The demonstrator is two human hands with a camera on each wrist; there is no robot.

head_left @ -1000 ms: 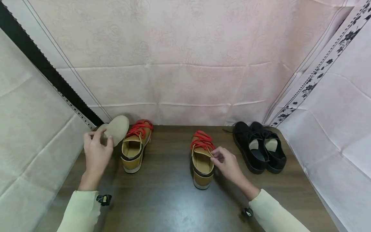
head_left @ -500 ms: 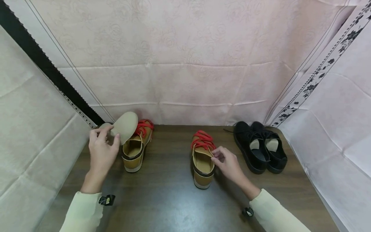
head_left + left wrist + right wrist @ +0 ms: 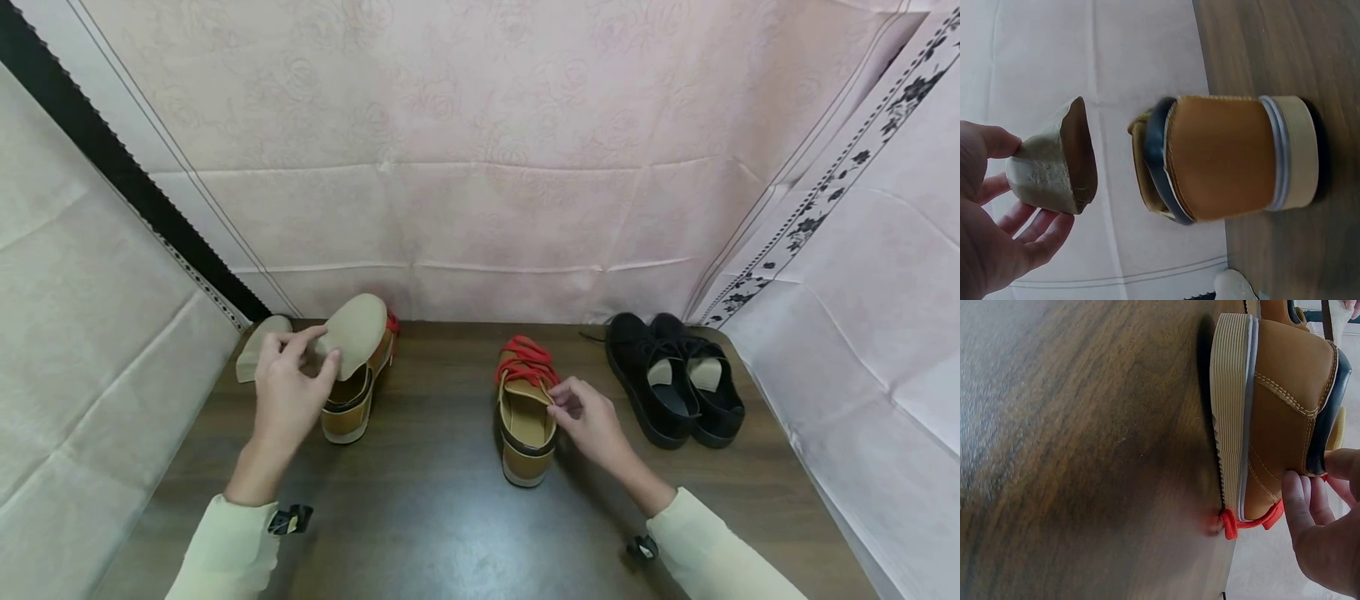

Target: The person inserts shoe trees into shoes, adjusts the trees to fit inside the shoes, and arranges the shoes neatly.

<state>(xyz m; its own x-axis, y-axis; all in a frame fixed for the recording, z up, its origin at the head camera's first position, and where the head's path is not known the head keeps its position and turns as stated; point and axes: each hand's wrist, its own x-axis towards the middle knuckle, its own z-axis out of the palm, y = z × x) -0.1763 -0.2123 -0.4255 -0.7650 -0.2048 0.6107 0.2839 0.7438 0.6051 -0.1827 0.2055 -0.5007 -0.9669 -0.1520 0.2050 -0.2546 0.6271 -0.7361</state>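
My left hand point(image 3: 291, 387) grips a beige moulded shoe insert point(image 3: 358, 333) by its edge, thumb on one side and fingers on the other. In the left wrist view the insert point(image 3: 1044, 172) looks hollow, and a gap separates it from the heel of a tan shoe point(image 3: 1222, 159). From above, it covers much of that shoe's opening and red laces. My right hand point(image 3: 588, 421) pinches the collar of the other tan shoe point(image 3: 525, 442), whose red laces point(image 3: 525, 360) are on top. The right wrist view shows thumb and fingers at this shoe's point(image 3: 1279, 394) dark collar.
A second beige insert point(image 3: 258, 346) lies at the table's far left corner, partly behind my left hand. On the right, a pair of black shoes point(image 3: 645, 392) stands side by side with pale inserts inside. Cloth walls point(image 3: 480, 217) border the wooden table point(image 3: 420, 500).
The left hand has moved right with the insert, from beside the left tan shoe to over it. More of the second insert shows. My right hand stays at the shoe collar.
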